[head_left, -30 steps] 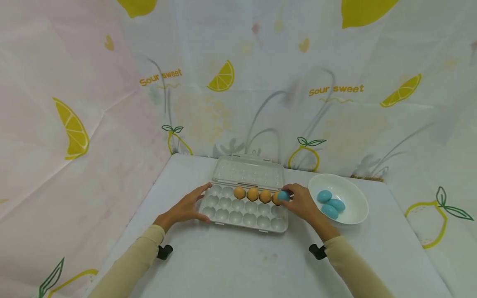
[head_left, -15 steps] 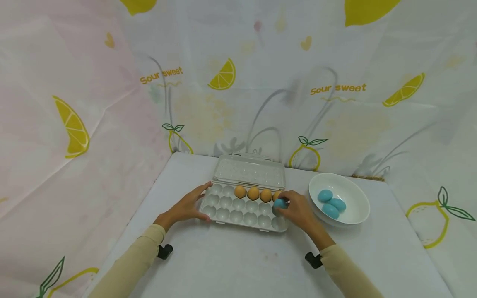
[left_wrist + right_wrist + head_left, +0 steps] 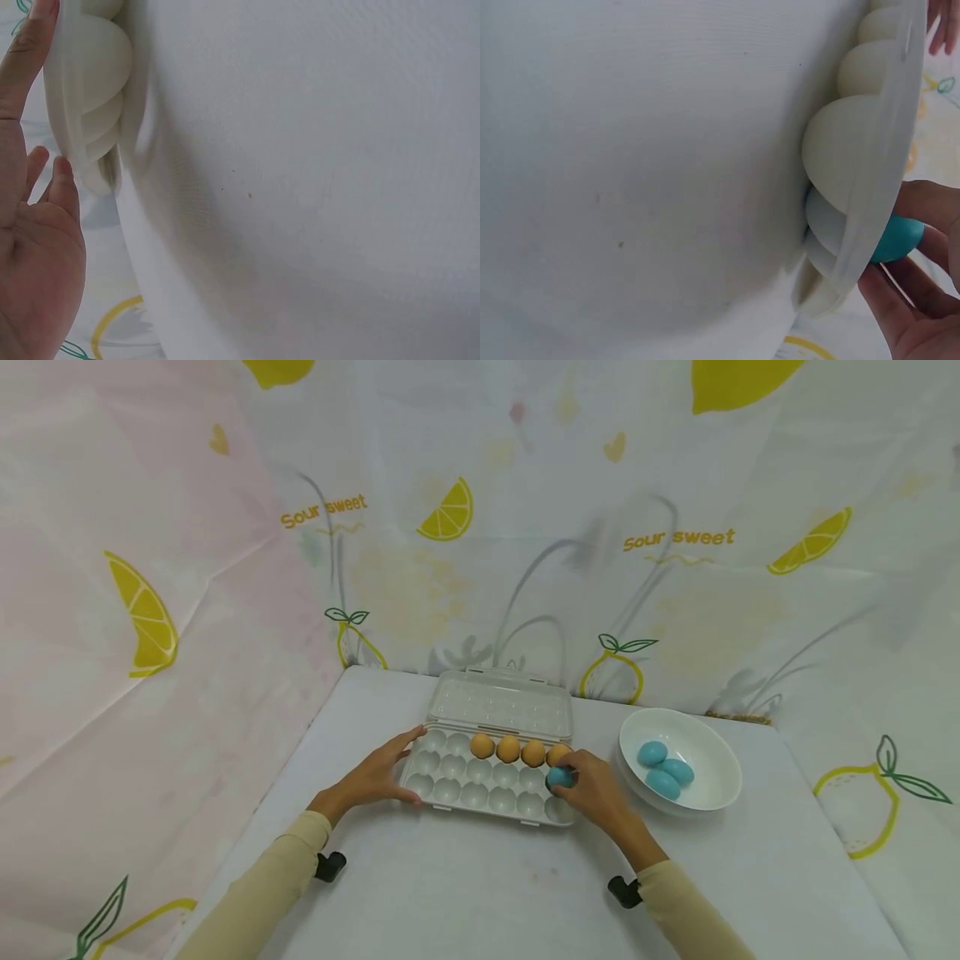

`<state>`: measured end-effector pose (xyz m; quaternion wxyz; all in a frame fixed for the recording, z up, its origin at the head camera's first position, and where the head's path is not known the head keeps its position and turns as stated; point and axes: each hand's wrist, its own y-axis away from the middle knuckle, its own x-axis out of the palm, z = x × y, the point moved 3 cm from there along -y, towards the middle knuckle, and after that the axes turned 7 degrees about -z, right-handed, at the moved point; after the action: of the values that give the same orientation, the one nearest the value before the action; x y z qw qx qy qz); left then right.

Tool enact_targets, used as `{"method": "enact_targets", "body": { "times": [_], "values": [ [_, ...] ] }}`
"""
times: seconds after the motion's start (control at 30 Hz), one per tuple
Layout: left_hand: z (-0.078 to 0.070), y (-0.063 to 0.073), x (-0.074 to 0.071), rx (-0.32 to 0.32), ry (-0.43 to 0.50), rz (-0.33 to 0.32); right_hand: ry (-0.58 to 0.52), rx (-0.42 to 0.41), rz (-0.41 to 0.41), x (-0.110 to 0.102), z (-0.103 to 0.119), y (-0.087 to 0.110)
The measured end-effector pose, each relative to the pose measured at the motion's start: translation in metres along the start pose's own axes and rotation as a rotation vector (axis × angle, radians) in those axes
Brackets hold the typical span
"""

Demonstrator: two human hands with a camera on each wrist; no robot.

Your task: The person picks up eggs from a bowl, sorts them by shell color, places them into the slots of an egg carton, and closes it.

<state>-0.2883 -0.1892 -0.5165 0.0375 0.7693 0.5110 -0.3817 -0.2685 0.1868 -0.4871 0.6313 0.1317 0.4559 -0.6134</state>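
Note:
An open egg tray point(image 3: 476, 795) lies on the table, with several brown eggs point(image 3: 508, 749) in its far row. My right hand point(image 3: 600, 789) pinches a blue egg point(image 3: 559, 777) between thumb and fingers at the right end of the middle row. The right wrist view shows this blue egg point(image 3: 897, 238) low at the tray's rim, its underside hidden. My left hand point(image 3: 369, 781) spans the tray's left end, thumb at the near corner and forefinger at the far one. In the left wrist view, the straight thumb of the left hand point(image 3: 37, 262) lies against the rim.
A white bowl point(image 3: 716, 777) with 3 blue eggs point(image 3: 663, 784) stands right of the tray, close to my right hand. The tray's clear lid point(image 3: 501, 703) is folded back towards the lemon-print backdrop point(image 3: 540, 585). A white cloth covers the table point(image 3: 465, 893).
My right hand has moved the blue egg nearer, from beside the last brown egg to the middle row's end cup, and lowered it there. The left hand has stayed at the tray's end.

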Motion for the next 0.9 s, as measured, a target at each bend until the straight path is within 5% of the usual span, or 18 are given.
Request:
{"method": "enact_targets", "body": {
  "times": [0.57, 0.9],
  "values": [
    [0.000, 0.001, 0.002, 0.003, 0.006, -0.009, 0.052, -0.022, 0.008, 0.006, -0.004, 0.000],
    [-0.036, 0.000, -0.009, 0.038, 0.017, -0.003, -0.014, -0.046, -0.097, -0.012, -0.005, -0.011]
  ]
}}
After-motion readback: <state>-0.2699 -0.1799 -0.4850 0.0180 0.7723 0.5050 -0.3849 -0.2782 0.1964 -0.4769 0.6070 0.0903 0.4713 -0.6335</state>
